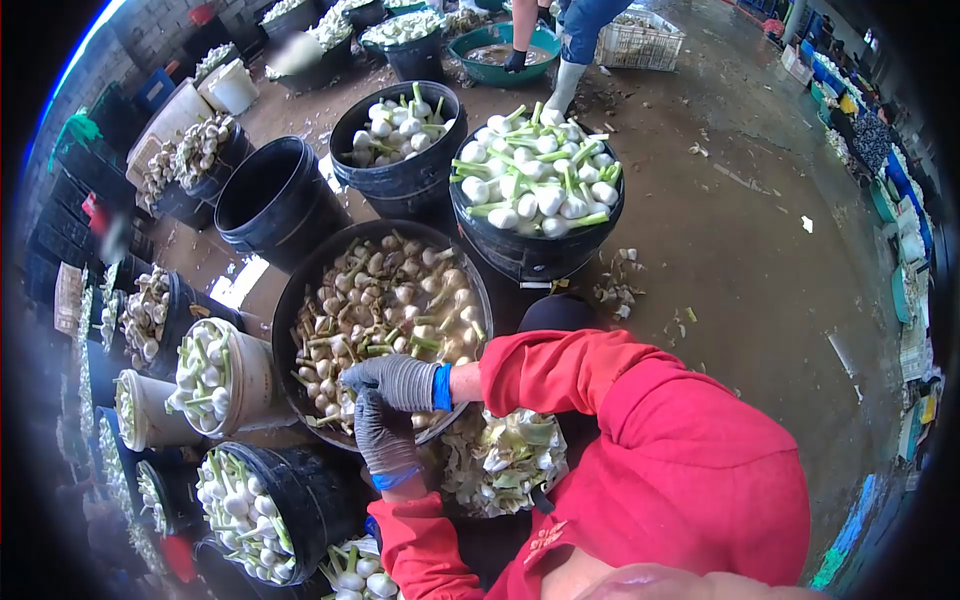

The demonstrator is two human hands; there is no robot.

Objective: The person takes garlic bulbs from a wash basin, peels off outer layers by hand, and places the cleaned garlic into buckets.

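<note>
My right hand (396, 382), in a grey glove with a blue cuff, reaches in from the upper side with its fingers curled. Just below it, my left hand (385, 436), gloved the same way, is also closed. The two hands meet at the fingertips over the near rim of a wide dark tub (283, 345). What they grip is hidden by the gloves. In the tub, many brownish garlic bulbs (375, 290) with cut stems lie in cloudy water. A heap of peeled garlic skins (508, 462) lies beside my wrists.
A black bucket of clean white garlic (540, 185) stands beyond the tub, beside another part-filled black bucket (395, 180) and an empty one (270, 195). Garlic-filled white (250, 375) and black buckets (310, 495) stand left. Another person's boot (566, 87) is near a green basin (530, 72).
</note>
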